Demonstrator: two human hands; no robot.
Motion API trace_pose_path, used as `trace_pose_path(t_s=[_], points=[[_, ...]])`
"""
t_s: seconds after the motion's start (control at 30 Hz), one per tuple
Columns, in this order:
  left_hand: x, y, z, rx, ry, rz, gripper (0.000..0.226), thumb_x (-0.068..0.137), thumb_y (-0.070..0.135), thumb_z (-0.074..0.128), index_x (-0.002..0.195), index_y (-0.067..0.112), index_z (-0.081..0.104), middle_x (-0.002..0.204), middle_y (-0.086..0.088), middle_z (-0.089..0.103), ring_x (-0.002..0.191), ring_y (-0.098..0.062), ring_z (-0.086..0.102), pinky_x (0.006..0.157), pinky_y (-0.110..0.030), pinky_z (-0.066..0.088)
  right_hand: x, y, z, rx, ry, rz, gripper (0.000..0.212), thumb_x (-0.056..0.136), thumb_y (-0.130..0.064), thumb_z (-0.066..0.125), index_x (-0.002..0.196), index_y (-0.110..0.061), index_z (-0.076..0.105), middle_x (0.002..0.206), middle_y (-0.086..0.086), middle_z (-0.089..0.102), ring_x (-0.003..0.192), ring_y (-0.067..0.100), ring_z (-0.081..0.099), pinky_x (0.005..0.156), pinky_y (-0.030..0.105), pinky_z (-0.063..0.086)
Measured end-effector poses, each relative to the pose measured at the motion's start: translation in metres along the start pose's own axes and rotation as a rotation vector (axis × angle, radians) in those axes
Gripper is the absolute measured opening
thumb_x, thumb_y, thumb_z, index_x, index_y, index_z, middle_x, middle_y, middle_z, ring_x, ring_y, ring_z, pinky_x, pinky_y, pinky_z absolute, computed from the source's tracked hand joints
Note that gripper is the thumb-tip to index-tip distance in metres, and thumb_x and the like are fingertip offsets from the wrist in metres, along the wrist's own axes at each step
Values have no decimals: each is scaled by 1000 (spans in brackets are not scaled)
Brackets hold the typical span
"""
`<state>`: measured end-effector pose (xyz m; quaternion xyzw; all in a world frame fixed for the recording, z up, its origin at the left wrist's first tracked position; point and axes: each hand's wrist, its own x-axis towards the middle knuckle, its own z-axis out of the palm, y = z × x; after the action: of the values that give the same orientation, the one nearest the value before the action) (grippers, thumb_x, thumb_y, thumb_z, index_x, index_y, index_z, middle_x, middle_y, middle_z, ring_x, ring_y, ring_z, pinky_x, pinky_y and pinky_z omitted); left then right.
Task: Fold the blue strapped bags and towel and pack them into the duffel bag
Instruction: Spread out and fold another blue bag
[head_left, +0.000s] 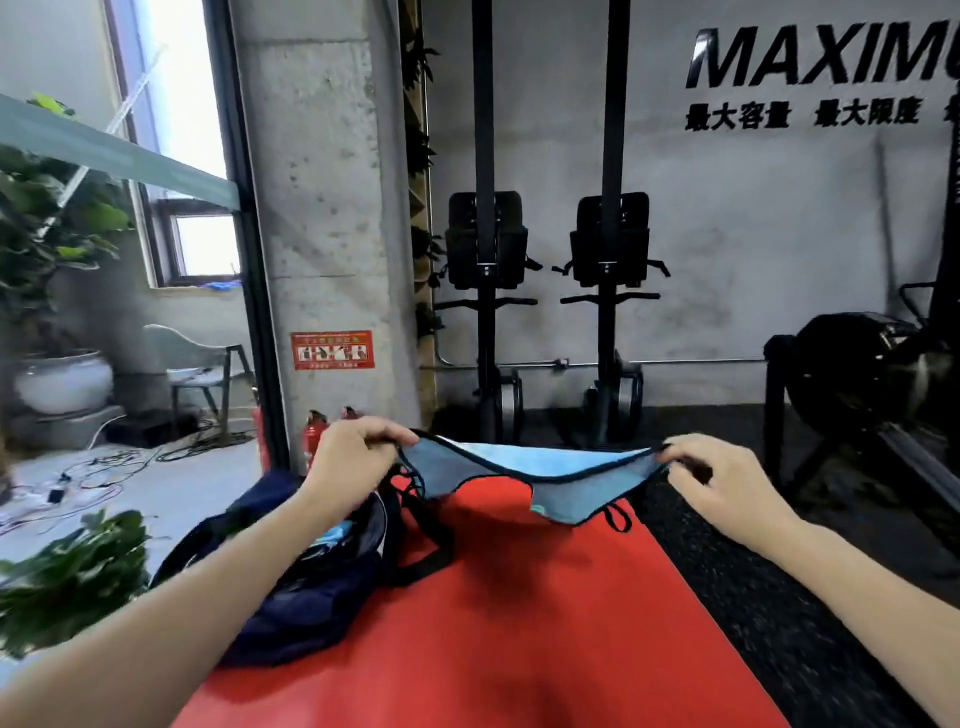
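Observation:
A light blue cloth with dark edging (530, 475) hangs stretched in the air above a red mat (493, 623). My left hand (353, 457) pinches its left corner and my right hand (722, 480) pinches its right corner. A small black loop dangles from the cloth's lower right edge. The dark navy duffel bag (311, 587) lies open on the mat's left side, below my left forearm, with something light blue showing inside it. A black strap (431, 540) trails from the bag across the mat.
Two upright black gym machines (550, 312) stand against the grey wall ahead. A black fan bike (857, 374) sits at the right on dark rubber floor. Red fire extinguishers (317, 431) stand by the concrete pillar. Potted plants (72, 577), a chair and cables fill the left.

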<state>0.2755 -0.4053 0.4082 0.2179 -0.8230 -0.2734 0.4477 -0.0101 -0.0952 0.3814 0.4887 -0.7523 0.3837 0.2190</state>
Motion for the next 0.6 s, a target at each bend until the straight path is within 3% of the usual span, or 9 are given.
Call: trace_pose_path(t_s=[0.1,0.2,0.27,0.37,0.53,0.6], points=[[-87,-21,12,-31,-27,-46,54,76,-16,56,67,35,74,79,18,74,78,-2,69,80,-24,54,-76,-2,-2,49,-106,88,26,82,7,72,80,-19,74,90,-11,73,88,-5,63,77,3,41],[-156,-33,22,-95,-39,-99,53,78,-19,52,71,28,75,80,12,74,66,-7,65,61,-20,49,-131,-2,-7,39,-200,112,33,83,5,72,73,-27,72,85,-18,71,84,-2,65,74,7,43],[-188,-35,29,-109,-36,-93,53,78,-21,51,74,27,74,82,12,73,68,-4,64,63,-18,48,-154,0,-10,23,-255,143,36,85,2,72,70,-31,71,82,-21,71,82,-1,66,75,9,43],[-213,-34,38,-86,-13,-47,51,78,-21,52,80,25,74,87,17,71,87,-6,68,79,-21,52,-169,3,-12,13,-280,193,36,85,-1,72,69,-33,72,78,-22,71,81,-1,67,76,11,44],[-208,-29,49,-47,53,59,47,79,-22,53,88,19,76,93,15,70,95,-1,65,83,-8,44,-156,13,-12,57,-236,246,30,87,-6,71,69,-31,72,74,-15,71,73,8,65,73,24,48],[-195,-37,59,-22,37,57,48,81,-19,53,91,21,76,98,17,68,96,-2,65,83,-9,44,-142,20,-4,65,-232,273,26,87,-10,70,69,-28,73,71,-14,70,69,7,62,67,20,46]])
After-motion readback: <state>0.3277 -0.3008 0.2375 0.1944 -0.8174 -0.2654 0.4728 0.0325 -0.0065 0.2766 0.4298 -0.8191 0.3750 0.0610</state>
